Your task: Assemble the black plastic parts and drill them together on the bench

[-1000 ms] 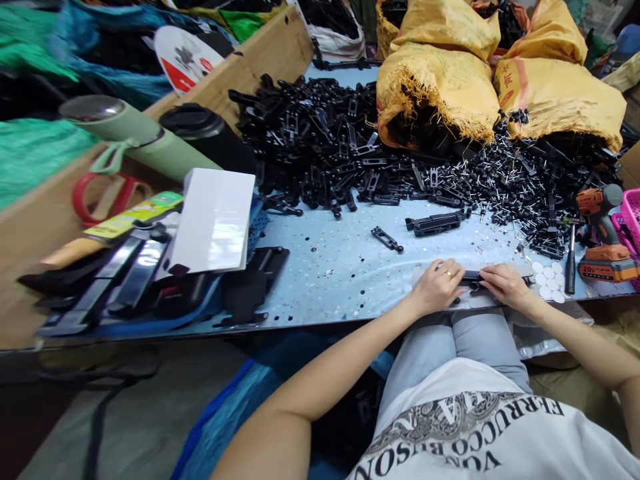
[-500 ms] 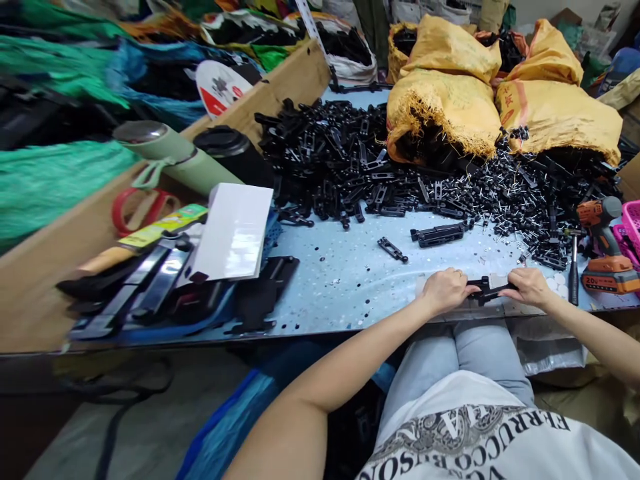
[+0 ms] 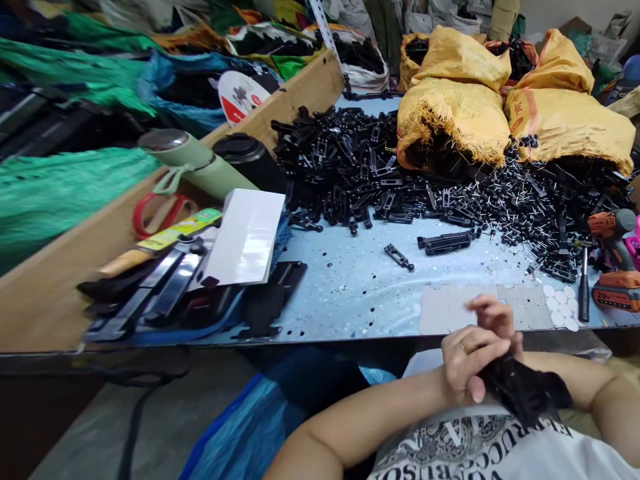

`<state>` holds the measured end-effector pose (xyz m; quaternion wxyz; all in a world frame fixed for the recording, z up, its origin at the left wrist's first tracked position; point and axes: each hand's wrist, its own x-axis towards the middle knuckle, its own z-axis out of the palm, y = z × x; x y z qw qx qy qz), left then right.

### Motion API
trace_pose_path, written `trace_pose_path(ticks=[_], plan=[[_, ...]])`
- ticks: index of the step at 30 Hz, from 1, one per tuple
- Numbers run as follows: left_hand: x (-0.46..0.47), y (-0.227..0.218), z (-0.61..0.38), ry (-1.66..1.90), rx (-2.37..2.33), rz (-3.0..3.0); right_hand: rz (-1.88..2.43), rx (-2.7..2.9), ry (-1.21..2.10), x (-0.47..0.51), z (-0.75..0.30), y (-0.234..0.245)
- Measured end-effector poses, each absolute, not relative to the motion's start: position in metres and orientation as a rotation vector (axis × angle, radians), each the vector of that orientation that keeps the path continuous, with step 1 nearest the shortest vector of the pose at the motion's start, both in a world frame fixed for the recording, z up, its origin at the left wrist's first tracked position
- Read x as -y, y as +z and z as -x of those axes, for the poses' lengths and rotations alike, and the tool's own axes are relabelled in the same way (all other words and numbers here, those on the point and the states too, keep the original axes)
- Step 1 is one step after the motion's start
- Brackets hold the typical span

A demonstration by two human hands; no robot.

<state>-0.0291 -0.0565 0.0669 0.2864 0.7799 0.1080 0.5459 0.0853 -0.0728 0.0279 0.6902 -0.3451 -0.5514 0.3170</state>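
Note:
My left hand (image 3: 467,363), a ring on one finger, is close to my body below the table edge. Its fingers are closed around one end of a black plastic part (image 3: 533,393), which is blurred and points right across my shirt. My right hand (image 3: 495,319) is raised just behind the left one, its fingers partly spread and smeared by motion; its palm is hidden. On the blue tabletop ahead lie a single black slotted link (image 3: 399,257) and a small stack of black bracket pieces (image 3: 447,242).
Behind is a heap of black parts (image 3: 340,167) beside loose screws (image 3: 510,193) and yellow sacks (image 3: 453,113). A hammer (image 3: 584,287), cordless drill (image 3: 617,260) and white discs (image 3: 560,307) lie right. Left are a white box (image 3: 245,237), scissors (image 3: 145,217) and a green flask (image 3: 200,163).
Both hands have come back from the table edge toward my body, with the black part now in my left hand. My right hand has moved left, behind the left one. The view has shifted slightly.

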Motion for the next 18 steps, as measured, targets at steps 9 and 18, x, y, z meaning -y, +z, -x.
trace_pose_path(ticks=[9,18], plan=[[-0.043,-0.010,0.029,0.709,-0.945,-2.948,1.496,1.817,0.085,-0.160,-0.188,0.030],[-0.120,0.012,0.027,0.581,-1.476,-2.730,2.290,1.993,-0.331,-0.284,-0.211,0.057]])
